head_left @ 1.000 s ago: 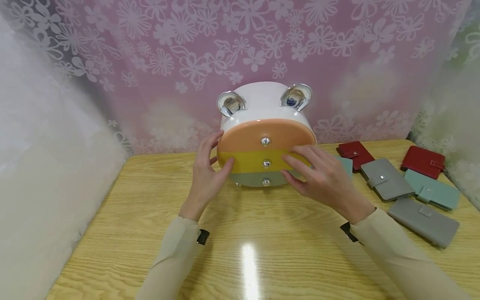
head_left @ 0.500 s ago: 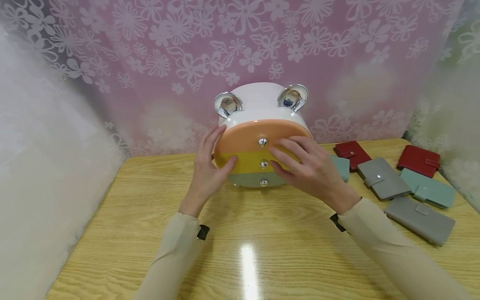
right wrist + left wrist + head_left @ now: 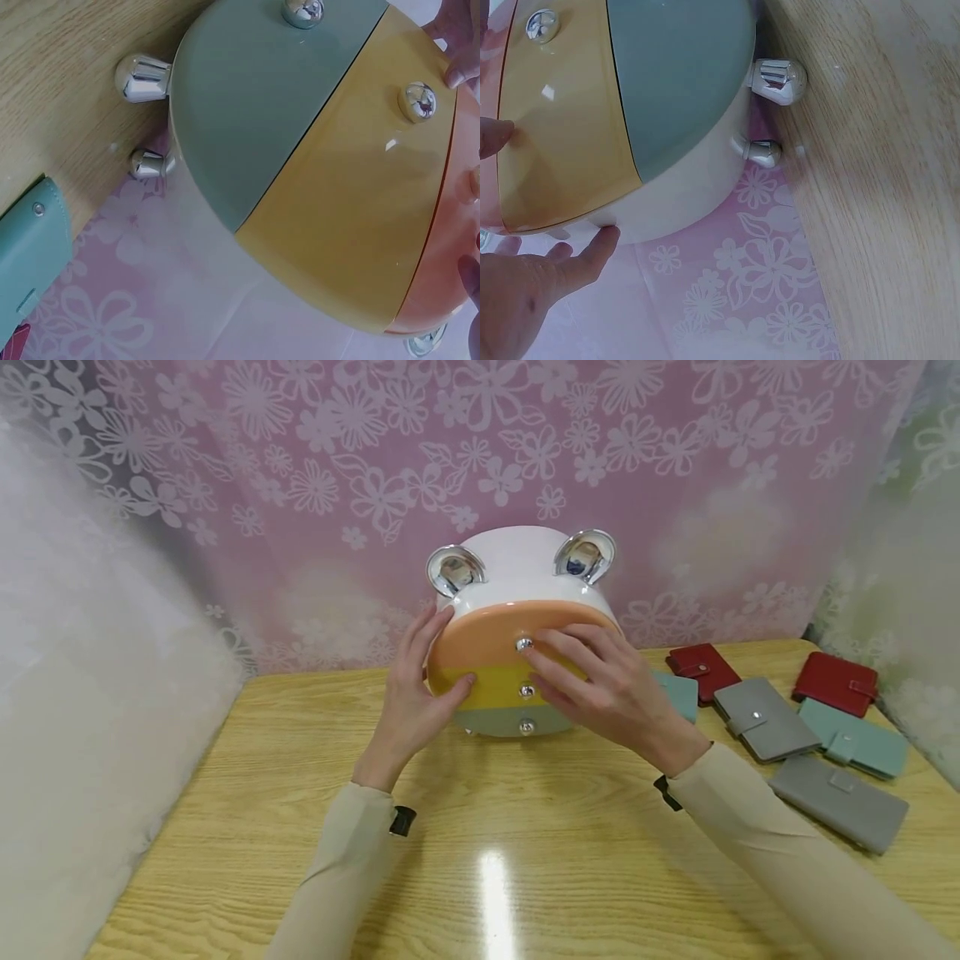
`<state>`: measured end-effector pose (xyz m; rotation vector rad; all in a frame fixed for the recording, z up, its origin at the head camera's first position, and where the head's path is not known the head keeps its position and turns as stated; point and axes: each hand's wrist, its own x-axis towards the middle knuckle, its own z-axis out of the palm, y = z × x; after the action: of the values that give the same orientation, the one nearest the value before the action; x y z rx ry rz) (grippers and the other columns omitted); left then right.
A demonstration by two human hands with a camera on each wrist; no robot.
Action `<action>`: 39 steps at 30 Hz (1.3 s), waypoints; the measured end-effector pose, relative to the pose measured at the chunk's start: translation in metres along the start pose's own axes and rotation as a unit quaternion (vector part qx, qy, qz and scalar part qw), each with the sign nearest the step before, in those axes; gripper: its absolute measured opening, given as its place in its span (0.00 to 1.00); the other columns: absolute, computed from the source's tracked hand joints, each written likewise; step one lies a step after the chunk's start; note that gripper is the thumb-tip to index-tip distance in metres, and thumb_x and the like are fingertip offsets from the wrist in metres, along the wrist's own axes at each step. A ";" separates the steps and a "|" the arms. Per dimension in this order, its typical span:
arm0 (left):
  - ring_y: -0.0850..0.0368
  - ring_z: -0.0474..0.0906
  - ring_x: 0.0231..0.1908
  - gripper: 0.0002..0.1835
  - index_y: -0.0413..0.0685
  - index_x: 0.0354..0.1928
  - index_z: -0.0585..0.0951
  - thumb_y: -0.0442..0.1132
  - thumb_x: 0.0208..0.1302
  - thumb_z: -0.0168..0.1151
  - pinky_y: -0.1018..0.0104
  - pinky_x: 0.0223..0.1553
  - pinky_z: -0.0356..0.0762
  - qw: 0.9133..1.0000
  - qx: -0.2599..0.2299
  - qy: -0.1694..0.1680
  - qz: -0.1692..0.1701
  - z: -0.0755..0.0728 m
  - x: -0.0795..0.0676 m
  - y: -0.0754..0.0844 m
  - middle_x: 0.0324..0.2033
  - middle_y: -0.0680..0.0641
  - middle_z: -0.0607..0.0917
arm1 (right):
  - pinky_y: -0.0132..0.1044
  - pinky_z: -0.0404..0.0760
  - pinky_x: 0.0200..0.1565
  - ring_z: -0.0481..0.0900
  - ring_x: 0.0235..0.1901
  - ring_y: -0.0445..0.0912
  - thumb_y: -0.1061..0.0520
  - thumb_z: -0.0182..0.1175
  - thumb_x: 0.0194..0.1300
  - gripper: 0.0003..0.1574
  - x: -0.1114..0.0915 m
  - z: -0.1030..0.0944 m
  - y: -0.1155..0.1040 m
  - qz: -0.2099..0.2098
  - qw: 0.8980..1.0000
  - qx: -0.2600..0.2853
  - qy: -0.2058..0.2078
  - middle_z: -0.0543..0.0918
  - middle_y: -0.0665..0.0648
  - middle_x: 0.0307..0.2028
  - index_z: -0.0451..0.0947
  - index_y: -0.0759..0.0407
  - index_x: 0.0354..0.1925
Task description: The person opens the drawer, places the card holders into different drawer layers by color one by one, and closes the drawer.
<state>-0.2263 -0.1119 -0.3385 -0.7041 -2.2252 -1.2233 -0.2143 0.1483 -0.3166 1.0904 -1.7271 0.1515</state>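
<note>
A small white chest of drawers [image 3: 517,556] stands near the back of the table, with chrome ears and a rounded front. Its orange, yellow and grey-green drawers each bear a chrome knob. My left hand [image 3: 412,697] holds the chest's left side, thumb on the front and fingers along the side wall. My right hand [image 3: 600,689] is before the right half, fingers bent and fingertips right at the top knob [image 3: 524,645]. In the right wrist view the yellow drawer [image 3: 352,180] and the grey-green drawer [image 3: 262,97] look closed.
To the right lie several wallets: a red one [image 3: 705,670], a grey one [image 3: 765,718], another red one [image 3: 832,681], a mint one [image 3: 862,743] and a long grey one [image 3: 840,802]. A mint wallet [image 3: 677,696] lies partly behind my right hand. A flowered pink curtain [image 3: 337,527] hangs behind.
My right hand has moved left and up across the drawer fronts to the top knob. My left hand stays on the chest's side. The view has shifted slightly.
</note>
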 end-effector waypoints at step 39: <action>0.51 0.58 0.78 0.43 0.59 0.76 0.67 0.33 0.59 0.73 0.37 0.57 0.81 1.000 -0.017 -0.018 -0.007 -0.001 0.002 -0.003 0.78 0.49 0.63 | 0.45 0.83 0.40 0.80 0.37 0.58 0.65 0.60 0.72 0.08 0.018 0.016 -0.004 -0.029 0.998 -0.054 -0.011 0.86 0.62 0.43 0.85 0.65 0.45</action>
<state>-0.2293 -0.1141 -0.3387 -0.7316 -2.2463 -1.2674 -0.2233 0.1264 -0.3112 1.0642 -1.7011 0.0099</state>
